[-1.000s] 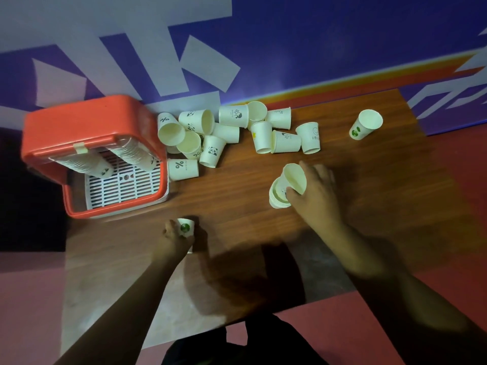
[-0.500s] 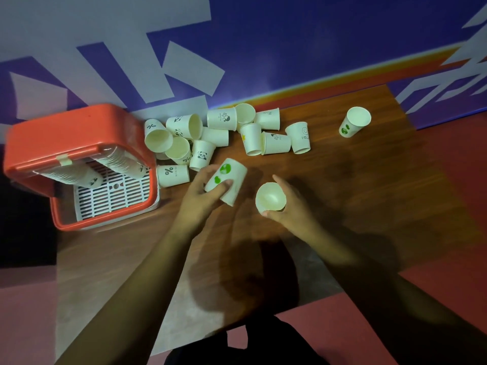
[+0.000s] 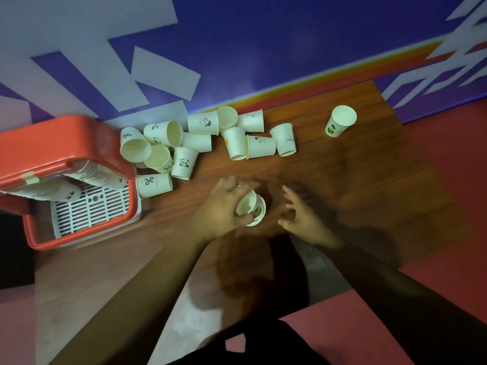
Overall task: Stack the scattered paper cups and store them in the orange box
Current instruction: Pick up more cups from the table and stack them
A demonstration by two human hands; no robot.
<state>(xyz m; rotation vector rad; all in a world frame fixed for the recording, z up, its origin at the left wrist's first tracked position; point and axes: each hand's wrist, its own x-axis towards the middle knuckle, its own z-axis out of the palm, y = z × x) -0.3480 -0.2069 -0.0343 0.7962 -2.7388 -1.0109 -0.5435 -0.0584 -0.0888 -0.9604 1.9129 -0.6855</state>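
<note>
Purple wall with pale shapes behind, and a wooden counter (image 3: 342,180) pushed against it. At its left end sits the orange box (image 3: 52,143), lid up, with rows of nested cups (image 3: 87,173) lying on its white grid floor (image 3: 89,209).

Loose cups (image 3: 184,143) lie tumbled in a heap just beside the box, mostly on their sides; one cup (image 3: 340,121) stands alone, well apart near the far right edge.

The left hand (image 3: 224,206) is closed round a short stack (image 3: 251,208) of two or three cups, mouth tipped up toward the person. The right hand (image 3: 303,217) is beside it, fingers spread and curled, holding nothing and not touching the stack.

I judge the stacking roughly half done, with more than a dozen cups left outside.

Risks as I see them: the top cup looks tilted in the one below, so it may jam crooked or crush a rim if pushed. Reaching across with the free hand could knock the heap and roll cups off the counter's edge. The lone cup is easy to forget
</note>
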